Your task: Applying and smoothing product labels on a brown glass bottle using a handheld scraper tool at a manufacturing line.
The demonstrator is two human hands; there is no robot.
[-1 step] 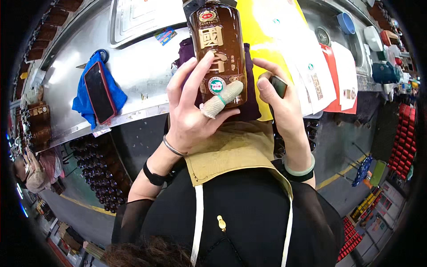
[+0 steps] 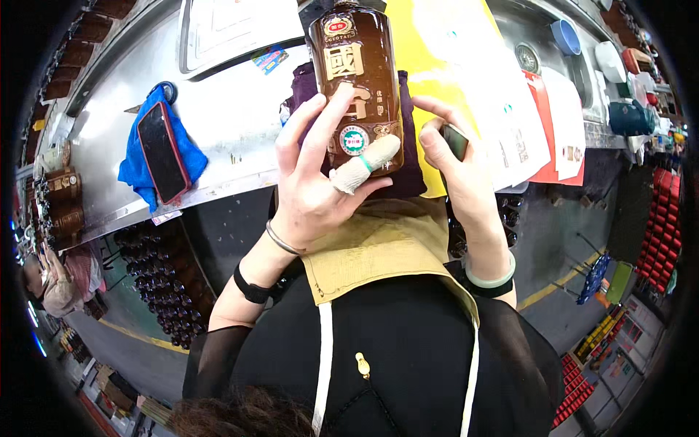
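A large brown glass bottle (image 2: 375,65) with gold lettering lies with its neck pointing away from me, on a dark purple cloth (image 2: 412,164). My left hand (image 2: 309,182) lies over the bottle's left side and lower front with its fingers spread. One finger wears a pale fabric cover with a green band and reaches across the glass beside a round green-and-white sticker (image 2: 354,140). To the right of the bottle, my right hand (image 2: 466,171) grips a small, flat dark-green object (image 2: 456,141) between thumb and fingers. What kind of object it is, I cannot make out.
On the metal table's left, a phone (image 2: 163,151) rests on a blue cloth (image 2: 138,171). Behind it stands a white tray (image 2: 244,33). Yellow (image 2: 437,95) and white sheets (image 2: 510,124) cover the right side. Several bottles (image 2: 156,284) stand below, and another person (image 2: 62,288) is far left.
Almost nothing differs. The bottle sits a touch further left under my left fingers, and my right hand keeps its place.
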